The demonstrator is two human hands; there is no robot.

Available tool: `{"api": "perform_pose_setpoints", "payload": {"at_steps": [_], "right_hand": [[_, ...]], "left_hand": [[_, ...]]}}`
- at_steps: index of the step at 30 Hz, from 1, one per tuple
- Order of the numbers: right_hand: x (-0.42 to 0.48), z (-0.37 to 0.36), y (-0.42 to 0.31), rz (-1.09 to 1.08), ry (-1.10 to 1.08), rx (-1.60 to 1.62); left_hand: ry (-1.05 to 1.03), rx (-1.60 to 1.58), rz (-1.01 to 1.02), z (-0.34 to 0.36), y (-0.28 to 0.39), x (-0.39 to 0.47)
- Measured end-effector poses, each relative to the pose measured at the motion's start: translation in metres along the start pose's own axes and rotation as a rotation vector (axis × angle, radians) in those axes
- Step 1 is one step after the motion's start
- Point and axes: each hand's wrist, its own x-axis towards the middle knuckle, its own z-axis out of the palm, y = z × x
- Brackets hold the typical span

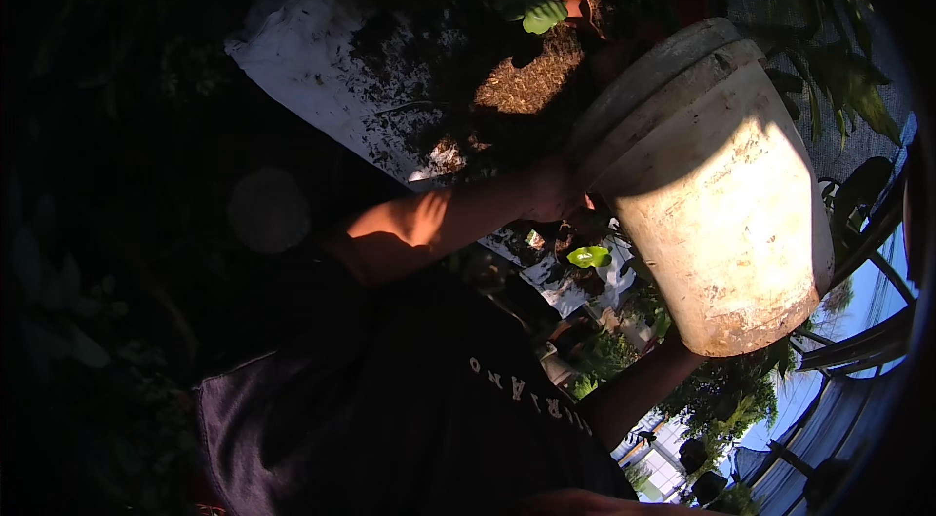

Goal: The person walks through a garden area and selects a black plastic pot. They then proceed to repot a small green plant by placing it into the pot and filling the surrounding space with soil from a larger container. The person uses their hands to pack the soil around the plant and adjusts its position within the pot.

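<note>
A large, dirty, pale plant pot (731,224) is held up on the right, tilted, its thick rim toward the upper left and its narrower base toward the lower right. My left hand (552,188), in deep shade, grips the pot at its rim. My right forearm reaches behind the base, which hides my right hand. Beyond my left hand, dark soil mix (530,77) with light flecks lies heaped on a white sheet (314,55). The pot's inside cannot be seen.
A broken terracotta-coloured pot (583,1) stands by the soil near a green leaf (544,17). Another bright leaf (589,256) is below my left hand. Leafy plants (852,88) and mesh border the right side. Much of the left is too dark to tell.
</note>
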Motion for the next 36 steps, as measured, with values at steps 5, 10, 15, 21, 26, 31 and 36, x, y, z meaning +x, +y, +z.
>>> {"api": "perform_pose_setpoints", "payload": {"at_steps": [5,10,15,21,26,31,36], "right_hand": [[0.003,0.003,-0.006,-0.037,-0.018,0.031],[0.010,0.004,-0.001,-0.058,-0.062,0.099],[0.008,0.018,0.013,-0.072,-0.083,0.185],[-0.004,-0.002,0.010,-0.075,-0.040,0.296],[-0.024,-0.033,0.019,-0.002,0.014,0.353],[-0.030,-0.065,0.007,-0.101,-0.231,0.377],[-0.035,-0.046,-0.013,-0.152,-0.336,0.191]], "left_hand": [[-0.078,-0.462,-0.112,0.011,-0.032,0.013],[-0.092,-0.580,-0.126,0.021,-0.048,0.017],[-0.112,-0.726,-0.128,0.026,-0.052,0.021],[-0.360,-0.770,-0.007,0.036,-0.028,-0.009],[-0.046,-0.307,0.181,0.066,0.066,-0.020],[0.179,-0.119,0.466,0.093,0.141,-0.048],[0.294,0.451,0.804,0.101,0.185,-0.072]]}}
